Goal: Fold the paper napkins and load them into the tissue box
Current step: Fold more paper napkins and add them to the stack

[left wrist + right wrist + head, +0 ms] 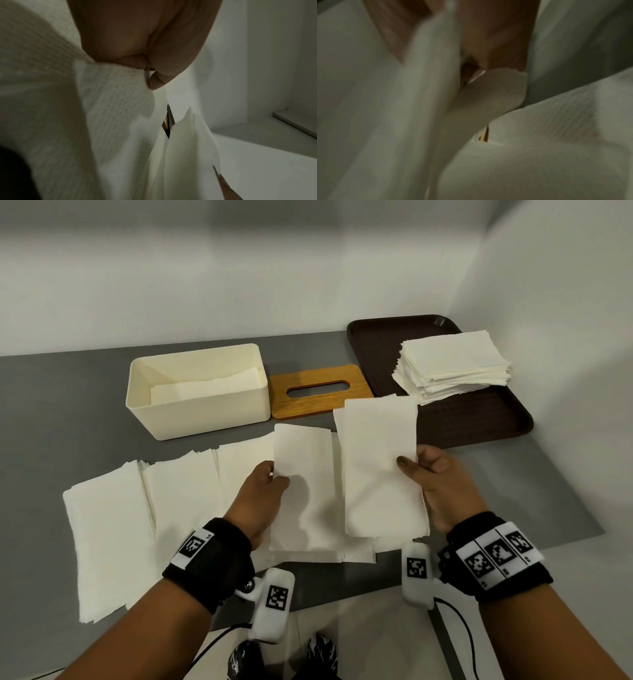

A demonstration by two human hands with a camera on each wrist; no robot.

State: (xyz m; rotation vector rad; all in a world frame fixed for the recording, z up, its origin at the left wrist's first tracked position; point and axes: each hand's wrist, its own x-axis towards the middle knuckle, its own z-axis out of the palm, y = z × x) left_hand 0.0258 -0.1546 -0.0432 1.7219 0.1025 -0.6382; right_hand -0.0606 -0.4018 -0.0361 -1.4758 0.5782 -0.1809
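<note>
My left hand (275, 474) pinches the left edge of a folded white napkin (303, 494) that lies over the row of folded napkins (113, 525) on the grey mat. In the left wrist view, the thumb and a finger (154, 81) pinch that napkin's (111, 105) edge. My right hand (409, 463) grips a second folded napkin (380, 467) by its right edge, with the thumb on top, and holds it raised. The right wrist view is blurred, showing my fingers (496, 40) against white paper (419, 108). The cream tissue box (161, 419) stands open at the back, with a few napkins (205, 392) inside.
The wooden lid (308, 402) with its slot lies flat just right of the box. At the back right, a dark brown tray (479, 419) carries a tall stack of unfolded napkins (452, 364). White walls close in behind and to the right.
</note>
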